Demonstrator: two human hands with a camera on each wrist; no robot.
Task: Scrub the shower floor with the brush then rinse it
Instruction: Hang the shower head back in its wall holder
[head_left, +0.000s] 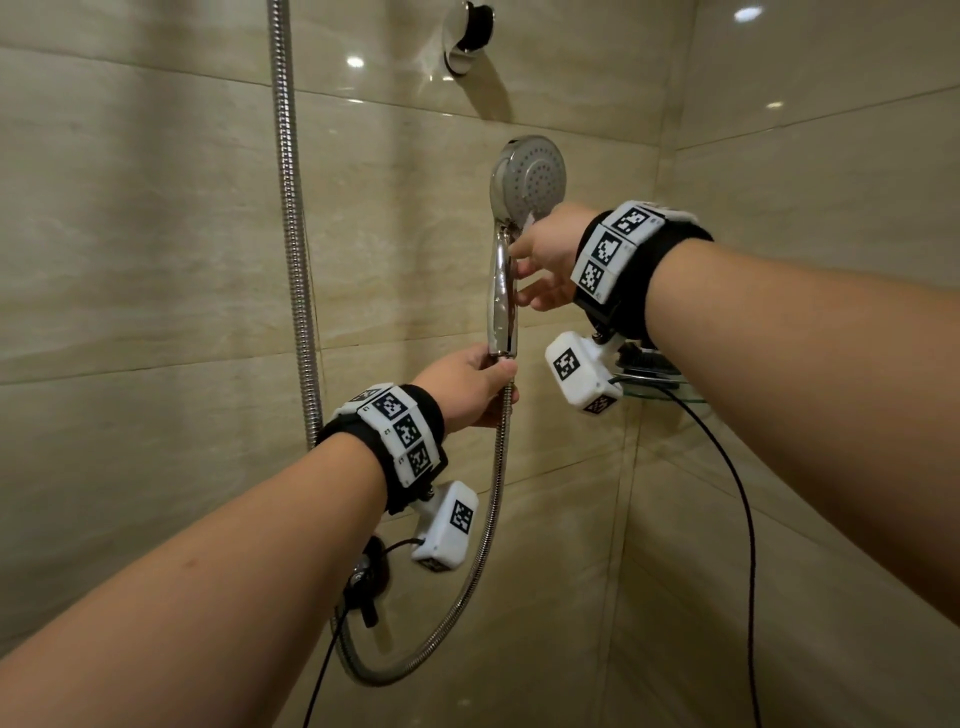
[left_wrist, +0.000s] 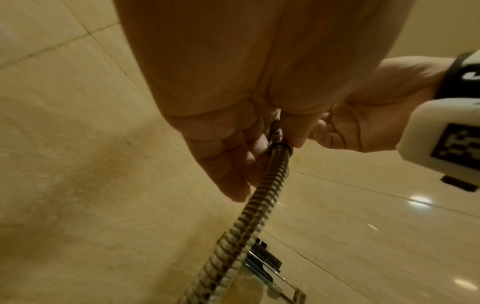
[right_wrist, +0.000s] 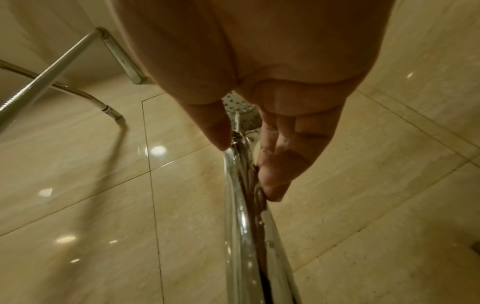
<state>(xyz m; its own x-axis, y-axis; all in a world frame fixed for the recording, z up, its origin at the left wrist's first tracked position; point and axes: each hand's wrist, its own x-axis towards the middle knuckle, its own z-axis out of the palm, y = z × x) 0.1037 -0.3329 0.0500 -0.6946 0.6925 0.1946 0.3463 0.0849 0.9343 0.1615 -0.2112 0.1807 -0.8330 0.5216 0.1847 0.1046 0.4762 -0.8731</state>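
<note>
The shower head (head_left: 530, 179) is a round, grey-faced disc dotted with small nozzles, set on a slim, curved chrome handle (head_left: 503, 296) that shines and carries beads of water in the right wrist view. From the handle's lower end hangs a ribbed, coiled metal hose (head_left: 488, 514), sweeping down in a loop.

The left hand (head_left: 470, 387) forms the lower grip: its fingers and thumb curl round the joint where hose meets handle. The right hand (head_left: 545, 260) makes the upper grip, thumb on one side and fingertips on the other, lightly pinching the handle just beneath the disc. The shower head thus stands upright directly above the right grip, its face turned toward the right wall, and the handle spans the gap between both grips.

Below and to the right of the right grip, a black-bristled brush (head_left: 641, 358) lies on a glass corner shelf (head_left: 665, 387), well apart from both hands.

Glossy beige stone wall tiles (head_left: 156, 234) with thin grout lines surround everything, reflecting ceiling lights. Left of the grips a second ribbed hose (head_left: 293, 223) runs vertically; above them sits a chrome wall bracket (head_left: 467, 31).
</note>
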